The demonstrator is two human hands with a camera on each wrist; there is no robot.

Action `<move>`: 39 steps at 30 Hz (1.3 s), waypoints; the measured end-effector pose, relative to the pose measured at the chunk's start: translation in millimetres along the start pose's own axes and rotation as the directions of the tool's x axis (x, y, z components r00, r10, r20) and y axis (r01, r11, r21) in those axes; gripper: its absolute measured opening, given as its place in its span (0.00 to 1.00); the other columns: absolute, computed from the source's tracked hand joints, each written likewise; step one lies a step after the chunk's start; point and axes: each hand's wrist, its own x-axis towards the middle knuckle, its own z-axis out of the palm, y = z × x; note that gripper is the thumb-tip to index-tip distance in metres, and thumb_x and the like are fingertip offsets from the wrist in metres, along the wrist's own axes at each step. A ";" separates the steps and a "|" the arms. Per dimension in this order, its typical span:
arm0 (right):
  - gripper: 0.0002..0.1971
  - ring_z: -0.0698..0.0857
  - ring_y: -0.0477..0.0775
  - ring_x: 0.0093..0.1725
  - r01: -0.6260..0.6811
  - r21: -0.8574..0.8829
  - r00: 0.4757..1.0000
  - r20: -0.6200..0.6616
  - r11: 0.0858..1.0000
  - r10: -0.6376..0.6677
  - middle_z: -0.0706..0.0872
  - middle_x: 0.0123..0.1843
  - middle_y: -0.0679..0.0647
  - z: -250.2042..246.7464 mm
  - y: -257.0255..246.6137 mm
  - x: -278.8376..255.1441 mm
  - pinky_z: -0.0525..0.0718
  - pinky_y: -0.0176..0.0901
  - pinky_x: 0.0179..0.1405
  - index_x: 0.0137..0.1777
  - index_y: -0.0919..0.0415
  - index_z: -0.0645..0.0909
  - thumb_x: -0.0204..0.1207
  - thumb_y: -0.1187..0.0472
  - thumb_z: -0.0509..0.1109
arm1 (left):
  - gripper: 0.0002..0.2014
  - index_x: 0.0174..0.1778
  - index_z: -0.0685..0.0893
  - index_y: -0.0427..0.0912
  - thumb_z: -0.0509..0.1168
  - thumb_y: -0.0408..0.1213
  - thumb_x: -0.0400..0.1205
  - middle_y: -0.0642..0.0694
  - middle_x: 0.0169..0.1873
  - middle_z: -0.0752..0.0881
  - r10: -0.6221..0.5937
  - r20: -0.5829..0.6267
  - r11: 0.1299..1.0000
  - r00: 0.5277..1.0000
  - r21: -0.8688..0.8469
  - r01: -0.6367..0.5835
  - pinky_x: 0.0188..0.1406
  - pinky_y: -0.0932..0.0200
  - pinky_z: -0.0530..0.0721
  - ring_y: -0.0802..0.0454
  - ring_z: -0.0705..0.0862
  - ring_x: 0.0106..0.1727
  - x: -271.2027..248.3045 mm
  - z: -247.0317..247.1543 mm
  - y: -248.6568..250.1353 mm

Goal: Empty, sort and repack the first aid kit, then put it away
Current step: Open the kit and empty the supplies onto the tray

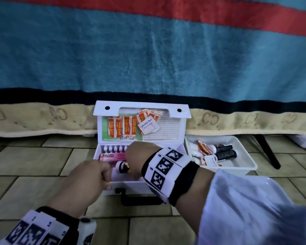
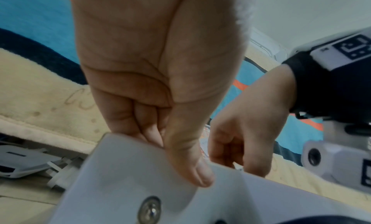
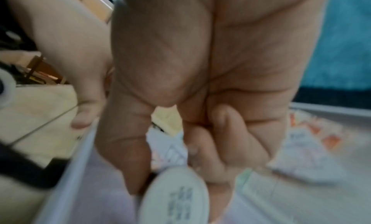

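Note:
The white first aid kit [image 1: 129,186] stands open on the tiled floor, its lid [image 1: 143,104] upright. Plaster packs [image 1: 121,127] and an alcohol pad [image 1: 148,126] sit in the lid. My left hand [image 1: 93,174] pinches the kit's front-left wall [image 2: 130,171], thumb outside, fingers inside. My right hand [image 1: 138,156] is down inside the kit and grips a small white bottle [image 1: 121,167] with a dark label; its round base [image 3: 174,198] shows between thumb and fingers. A pink Bacidin box [image 1: 111,155] and a row of white ampoules [image 1: 113,148] lie in the kit's back left.
To the right of the kit a white tray [image 1: 244,167] holds two dark tubes [image 1: 226,154], orange sachets and small white items. A blue, red and beige blanket hangs behind. The kit's black handle [image 1: 139,198] points toward me. A dark leg stands at far right.

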 end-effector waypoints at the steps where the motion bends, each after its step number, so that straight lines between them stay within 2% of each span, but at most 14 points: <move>1: 0.13 0.73 0.49 0.28 0.004 0.034 0.999 -0.032 0.999 -0.003 0.70 0.30 0.52 -2.4 5.6 -1.0 0.70 0.38 0.23 0.35 0.63 0.75 0.77 0.57 0.67 | 0.18 0.19 0.75 0.50 0.79 0.34 0.64 0.52 0.27 0.83 0.003 0.004 1.000 1.000 0.002 -0.003 0.30 0.62 0.73 0.55 0.82 0.34 -0.2 -0.6 0.1; 4: 0.15 0.74 0.47 0.26 -0.035 0.138 0.988 -0.142 0.990 0.055 0.75 0.31 0.51 -17.0 30.7 -31.8 0.69 0.35 0.20 0.31 0.60 0.73 0.70 0.55 0.74 | 0.18 0.19 0.76 0.51 0.80 0.33 0.64 0.51 0.27 0.84 0.006 0.004 1.000 1.000 -0.005 -0.006 0.31 0.60 0.74 0.55 0.82 0.33 -2.0 -1.6 1.6; 8: 0.12 0.80 0.50 0.29 -0.229 0.370 0.930 -0.191 0.900 0.315 0.82 0.32 0.52 -9.1 91.8 -91.2 0.76 0.39 0.26 0.34 0.58 0.81 0.60 0.51 0.76 | 0.17 0.19 0.77 0.50 0.80 0.33 0.63 0.51 0.24 0.84 -0.007 0.029 1.000 1.000 0.000 0.007 0.29 0.60 0.73 0.55 0.81 0.30 -0.2 -2.4 2.5; 12: 0.14 0.81 0.50 0.31 -0.421 0.409 0.870 -0.072 0.810 0.488 0.87 0.35 0.54 31.8 145.8 -141.3 0.78 0.42 0.32 0.37 0.58 0.85 0.58 0.48 0.73 | 0.17 0.18 0.80 0.53 0.82 0.32 0.58 0.52 0.18 0.82 0.008 0.065 1.000 0.998 -0.012 -0.007 0.29 0.59 0.74 0.55 0.80 0.26 6.1 -1.4 -3.9; 15: 0.18 0.85 0.41 0.32 -0.487 0.398 0.863 0.080 0.777 0.499 0.88 0.33 0.47 68.5 154.7 -165.1 0.81 0.34 0.33 0.34 0.50 0.84 0.48 0.39 0.70 | 0.17 0.21 0.82 0.57 0.82 0.32 0.58 0.52 0.18 0.83 0.008 0.079 1.000 0.997 -0.004 -0.008 0.29 0.58 0.75 0.53 0.81 0.26 7.3 -1.1 -5.7; 17: 0.18 0.86 0.37 0.35 -0.466 0.412 0.883 0.163 0.783 0.440 0.88 0.33 0.43 86.9 145.5 -172.1 0.82 0.29 0.39 0.32 0.49 0.83 0.48 0.38 0.68 | 0.18 0.21 0.82 0.56 0.82 0.31 0.58 0.53 0.17 0.83 0.000 0.080 1.000 0.997 -0.007 0.001 0.30 0.57 0.77 0.53 0.80 0.25 8.5 -0.7 -6.9; 19: 0.22 0.85 0.37 0.38 -0.433 0.363 0.901 0.136 0.825 0.412 0.88 0.34 0.38 96.0 132.7 -171.6 0.80 0.28 0.44 0.36 0.48 0.85 0.48 0.35 0.65 | 0.18 0.21 0.82 0.56 0.82 0.30 0.58 0.55 0.17 0.83 0.000 0.081 1.000 0.997 -0.006 0.001 0.31 0.56 0.77 0.52 0.79 0.24 9.0 0.2 -8.6; 22: 0.22 0.82 0.43 0.35 -0.454 0.346 0.890 0.119 0.821 0.441 0.83 0.26 0.45 105.9 120.4 -161.6 0.76 0.33 0.39 0.30 0.53 0.81 0.46 0.36 0.63 | 0.18 0.21 0.83 0.56 0.82 0.29 0.59 0.54 0.17 0.83 0.002 0.070 1.000 0.998 -0.007 -0.001 0.33 0.55 0.79 0.52 0.81 0.25 8.4 0.8 -8.1; 24: 0.18 0.78 0.42 0.34 -0.465 0.347 0.885 0.151 0.815 0.440 0.79 0.25 0.45 110.1 112.3 -153.5 0.71 0.33 0.37 0.26 0.53 0.78 0.51 0.38 0.68 | 0.17 0.22 0.83 0.57 0.82 0.30 0.59 0.53 0.17 0.83 -0.001 0.061 1.000 0.998 0.000 0.001 0.32 0.56 0.79 0.53 0.82 0.26 6.9 1.1 -5.8; 27: 0.17 0.80 0.43 0.40 -0.480 0.395 0.877 0.184 0.783 0.445 0.81 0.34 0.45 113.2 106.0 -148.4 0.72 0.33 0.38 0.33 0.54 0.80 0.61 0.39 0.72 | 0.17 0.20 0.82 0.56 0.82 0.30 0.60 0.52 0.17 0.83 -0.012 0.043 1.000 0.999 0.009 0.011 0.28 0.59 0.75 0.54 0.81 0.26 5.6 1.6 -4.4; 31: 0.21 0.71 0.37 0.24 -0.428 0.415 0.904 0.186 0.803 0.386 0.79 0.21 0.45 93.3 106.2 -147.9 0.67 0.29 0.26 0.24 0.54 0.75 0.69 0.40 0.70 | 0.19 0.16 0.79 0.52 0.80 0.30 0.62 0.50 0.19 0.82 -0.014 0.040 1.000 0.999 0.000 0.014 0.28 0.60 0.72 0.54 0.80 0.28 2.7 1.9 0.1; 33: 0.19 0.76 0.38 0.28 -0.392 0.429 0.917 0.118 0.814 0.380 0.82 0.28 0.44 78.2 105.6 -140.9 0.72 0.29 0.30 0.29 0.52 0.81 0.70 0.38 0.69 | 0.17 0.19 0.78 0.51 0.79 0.32 0.65 0.50 0.23 0.83 -0.015 0.030 1.000 0.999 0.002 0.015 0.29 0.60 0.72 0.54 0.81 0.30 -0.1 1.1 2.8; 36: 0.19 0.84 0.47 0.43 -0.266 0.447 0.937 -0.090 0.854 0.339 0.86 0.43 0.48 50.5 94.7 -115.3 0.83 0.44 0.45 0.44 0.55 0.85 0.71 0.39 0.68 | 0.17 0.20 0.77 0.51 0.79 0.33 0.65 0.51 0.25 0.83 -0.018 0.027 1.000 0.999 -0.002 0.018 0.30 0.60 0.74 0.54 0.82 0.32 -1.7 0.3 4.4; 39: 0.13 0.84 0.52 0.51 -0.038 0.399 0.949 -0.273 0.916 0.158 0.87 0.51 0.51 20.6 70.7 -74.4 0.83 0.47 0.51 0.52 0.53 0.84 0.75 0.46 0.67 | 0.18 0.20 0.76 0.51 0.79 0.33 0.65 0.52 0.25 0.83 -0.022 0.023 1.000 0.999 -0.009 0.022 0.29 0.61 0.73 0.55 0.81 0.32 -2.1 0.2 5.5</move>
